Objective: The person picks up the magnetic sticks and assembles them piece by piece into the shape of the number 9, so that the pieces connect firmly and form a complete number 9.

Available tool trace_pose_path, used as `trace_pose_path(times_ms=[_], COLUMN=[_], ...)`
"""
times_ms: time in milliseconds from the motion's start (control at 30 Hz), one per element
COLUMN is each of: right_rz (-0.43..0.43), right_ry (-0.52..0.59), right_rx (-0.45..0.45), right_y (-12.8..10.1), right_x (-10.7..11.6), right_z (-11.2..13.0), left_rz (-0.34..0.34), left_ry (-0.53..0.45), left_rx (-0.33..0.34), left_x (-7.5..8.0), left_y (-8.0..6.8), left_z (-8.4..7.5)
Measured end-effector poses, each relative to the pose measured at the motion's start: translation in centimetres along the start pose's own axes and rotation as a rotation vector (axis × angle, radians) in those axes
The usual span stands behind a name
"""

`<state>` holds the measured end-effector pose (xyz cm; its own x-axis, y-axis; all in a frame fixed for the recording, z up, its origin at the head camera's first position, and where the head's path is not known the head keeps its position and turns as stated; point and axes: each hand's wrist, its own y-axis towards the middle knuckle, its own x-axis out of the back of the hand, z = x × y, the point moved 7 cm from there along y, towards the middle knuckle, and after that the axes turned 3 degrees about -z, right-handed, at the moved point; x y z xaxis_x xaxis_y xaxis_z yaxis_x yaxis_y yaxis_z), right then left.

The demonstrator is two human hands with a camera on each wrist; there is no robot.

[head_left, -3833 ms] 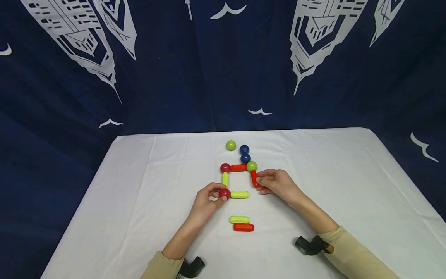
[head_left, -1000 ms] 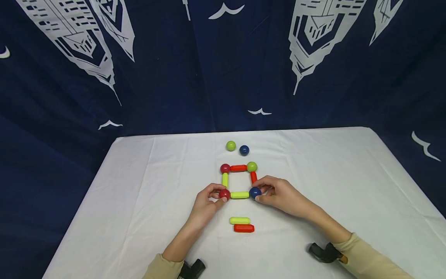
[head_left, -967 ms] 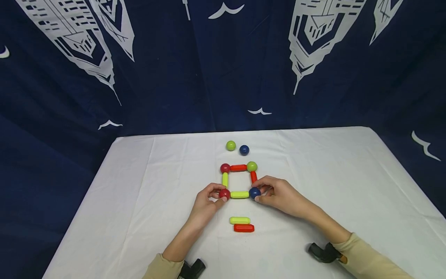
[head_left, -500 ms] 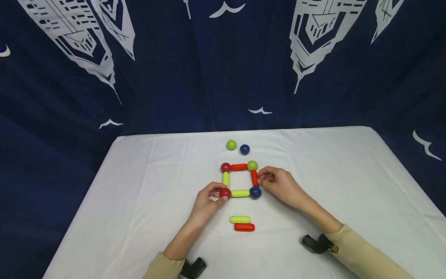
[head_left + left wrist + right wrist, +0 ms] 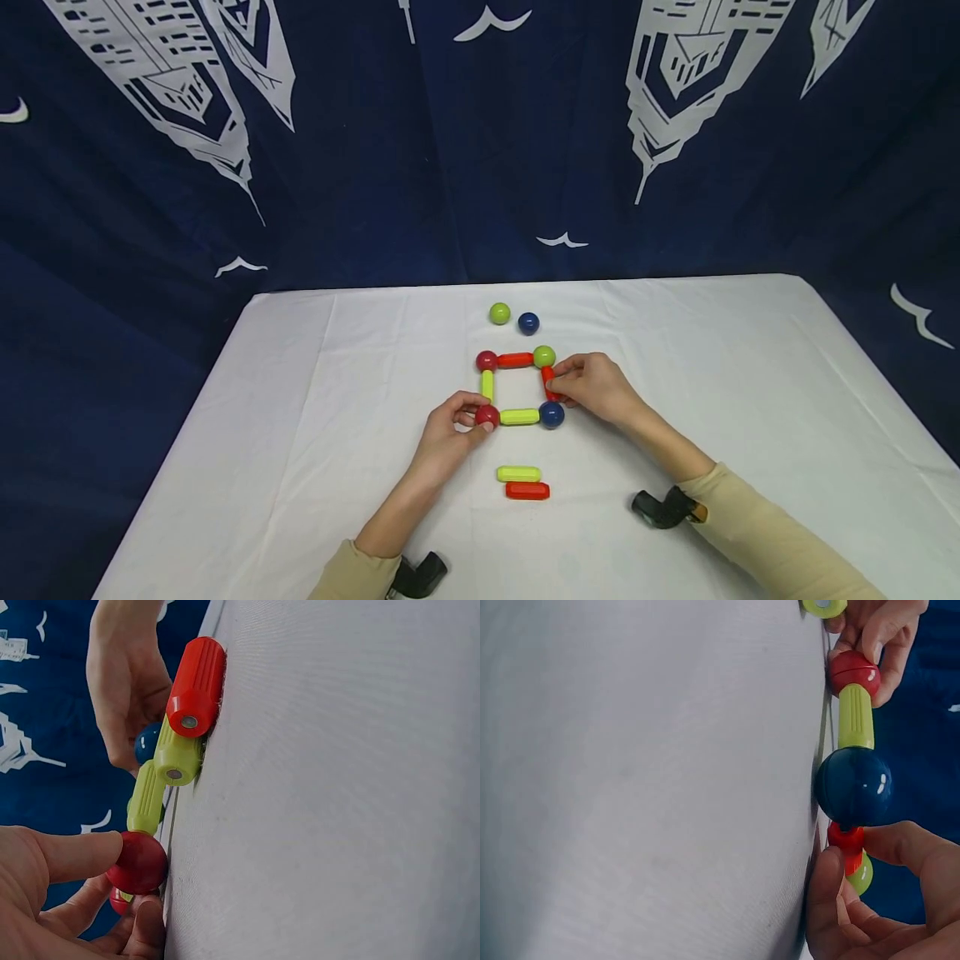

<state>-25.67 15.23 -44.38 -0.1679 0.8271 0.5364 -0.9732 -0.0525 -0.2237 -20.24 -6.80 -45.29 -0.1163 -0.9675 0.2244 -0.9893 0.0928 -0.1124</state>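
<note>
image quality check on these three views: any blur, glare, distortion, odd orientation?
Head view: sharp, evenly lit, soft shadows, slight wide-angle bowing at the table edges. Left wrist view: rotated sideways, cloth weave crisp, left hand soft up close. Right wrist view: also rotated, small specular highlights on the blue ball, right hand fingers slightly soft.

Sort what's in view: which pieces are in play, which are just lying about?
In play: red plastic ball pinched by left hand; red plastic rod pinched by right hand.

Lying about: loose yellow-green ball, loose dark blue ball, spare yellow-green rod, spare red rod.
</note>
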Motion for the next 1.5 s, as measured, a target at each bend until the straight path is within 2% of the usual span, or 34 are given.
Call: trace_pose_path(times_ms=[233,433,667,867,1067,1133,1267,1367,1500], right_rz=[0.037,0.045,0.043,0.014,-0.085,-0.094,-0.032,0.071,0.217], right_ry=[0.164,0.167,0.156,0.11,-0.033,-0.043,0.001,0.025,-0.022], right_rx=[-0.064,-0.051,-0.024,0.056,0.212,0.246,0.285,0.31,0.358], right_y=[0.0,-0.3,-0.4,-1.3,-4.1,-5.1,-6.6,-7.5,-8.2], right_x=[-0.1,-0.1,-0.1,0.2,0.9,0.9,0.1,-1.1,-3.0], right_z=[-0.3,-0.1,-0.2,0.1,0.9,1.2,1.4,1.5,1.7], left_rz=[-0.005,-0.009,-0.01,-0.019,-0.007,-0.006,0.006,0.009,0.008], left_ry=[0.0,-0.006,0.007,0.028,0.033,0.027,0.007,-0.005,-0.018], left_rx=[-0.007,-0.032,-0.029,-0.017,-0.018,-0.017,-0.022,-0.023,-0.029], left_x=[-0.1,-0.1,-0.2,-0.1,-0.1,0.0,-0.1,-0.1,-0.1], left_y=[0.0,-0.1,0.0,0.1,0.0,0.0,0.0,0.0,0.1], left_z=[-0.3,-0.7,-0.6,-0.4,-0.4,-0.5,-0.6,-0.6,-0.4])
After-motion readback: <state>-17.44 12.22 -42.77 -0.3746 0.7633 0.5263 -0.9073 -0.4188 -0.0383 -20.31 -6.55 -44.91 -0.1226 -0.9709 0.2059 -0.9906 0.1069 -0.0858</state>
